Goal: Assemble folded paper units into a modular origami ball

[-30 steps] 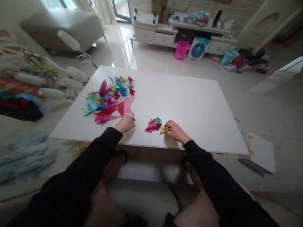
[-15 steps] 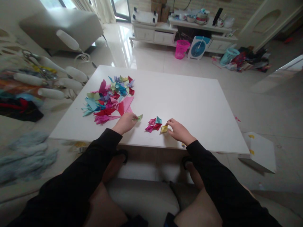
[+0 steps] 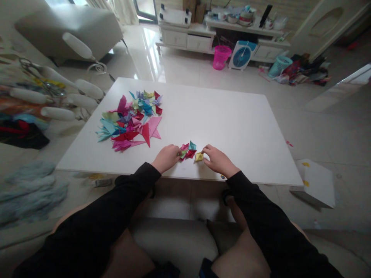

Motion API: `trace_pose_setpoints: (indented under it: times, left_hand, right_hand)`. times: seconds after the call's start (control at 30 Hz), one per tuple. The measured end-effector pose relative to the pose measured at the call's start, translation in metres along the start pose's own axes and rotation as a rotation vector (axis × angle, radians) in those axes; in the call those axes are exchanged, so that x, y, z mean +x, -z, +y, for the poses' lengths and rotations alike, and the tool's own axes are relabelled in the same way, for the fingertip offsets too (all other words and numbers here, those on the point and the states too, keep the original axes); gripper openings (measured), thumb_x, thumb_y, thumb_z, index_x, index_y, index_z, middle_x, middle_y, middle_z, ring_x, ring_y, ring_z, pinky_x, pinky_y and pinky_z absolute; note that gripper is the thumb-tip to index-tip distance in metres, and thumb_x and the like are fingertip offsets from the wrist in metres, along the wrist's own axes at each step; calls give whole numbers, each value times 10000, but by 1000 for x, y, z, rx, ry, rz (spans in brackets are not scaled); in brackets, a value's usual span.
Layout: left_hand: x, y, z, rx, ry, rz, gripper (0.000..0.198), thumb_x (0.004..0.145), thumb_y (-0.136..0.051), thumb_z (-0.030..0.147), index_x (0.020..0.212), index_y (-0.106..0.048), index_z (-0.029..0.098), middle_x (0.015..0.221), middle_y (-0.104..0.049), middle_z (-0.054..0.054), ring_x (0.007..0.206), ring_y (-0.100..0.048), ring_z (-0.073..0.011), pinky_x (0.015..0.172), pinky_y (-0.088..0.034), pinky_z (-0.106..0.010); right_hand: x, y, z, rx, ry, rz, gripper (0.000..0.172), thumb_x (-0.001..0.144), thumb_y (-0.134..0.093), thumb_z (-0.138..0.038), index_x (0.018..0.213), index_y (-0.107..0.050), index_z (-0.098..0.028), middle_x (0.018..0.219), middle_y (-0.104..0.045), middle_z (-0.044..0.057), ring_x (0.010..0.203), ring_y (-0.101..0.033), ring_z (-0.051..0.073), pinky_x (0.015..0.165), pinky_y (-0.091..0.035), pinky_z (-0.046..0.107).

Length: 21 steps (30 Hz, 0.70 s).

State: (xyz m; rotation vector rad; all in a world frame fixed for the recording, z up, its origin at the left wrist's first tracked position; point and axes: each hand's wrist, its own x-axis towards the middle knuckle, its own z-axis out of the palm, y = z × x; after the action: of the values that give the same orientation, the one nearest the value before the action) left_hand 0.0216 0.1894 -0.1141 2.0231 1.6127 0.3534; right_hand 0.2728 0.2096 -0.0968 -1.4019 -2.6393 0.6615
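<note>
My left hand (image 3: 168, 157) pinches a light green folded paper piece (image 3: 183, 154), held over the left side of a small cluster of folded papers. In that cluster I see a teal piece (image 3: 192, 145), a red piece (image 3: 190, 153) and a pink piece (image 3: 184, 147); part of it is hidden behind the green one. My right hand (image 3: 216, 159) has its fingertips closed on a yellow folded paper piece (image 3: 199, 156), just right of the cluster. A big heap of colourful origami (image 3: 133, 119), some shaped like cranes, lies on the left part of the table.
The white table (image 3: 226, 119) spans the space before me. A white box (image 3: 315, 183) stands on the floor at right. Beyond are a pink basket (image 3: 222, 58), a blue fan (image 3: 242, 56) and a low cabinet (image 3: 199, 42). A white metal rack (image 3: 84, 90) is near the table's left edge.
My left hand has moved right, carrying the light green paper from beside the heap to the small cluster. The right hand stays at the yellow paper.
</note>
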Motion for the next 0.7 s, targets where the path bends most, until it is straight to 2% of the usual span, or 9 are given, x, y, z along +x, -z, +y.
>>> trace_pose_setpoints:
  times: [0.2,0.47,0.7]
  left_hand:
    - [0,-1,4,138,-148,-77,194,849,-592,134,826,-769,211,933,-722,-112,973,-623,-266,912,-463,-366]
    - [0,2,5,145,-105,-61,209,854,-583,168,870,-788,211,940,-737,-96,937,-651,-251,845,-483,-335]
    - [0,1,3,195,-142,-86,211,836,-578,137,857,-776,207,921,-742,-76,943,-665,-243,837,-488,-323]
  right_hand:
    - [-2,3,1,-1,-8,-2,181,909,-601,-155,1070,-677,-185,1161,-625,112,982,-618,232,827,-460,324]
    - [-3,5,-1,-9,-10,-24,198,915,-589,-153,1091,-676,-175,1162,-628,115,1003,-626,235,865,-466,327]
    - [-3,6,-4,-58,-9,-66,216,928,-564,-178,1121,-661,-161,1195,-623,107,1027,-625,217,886,-468,308]
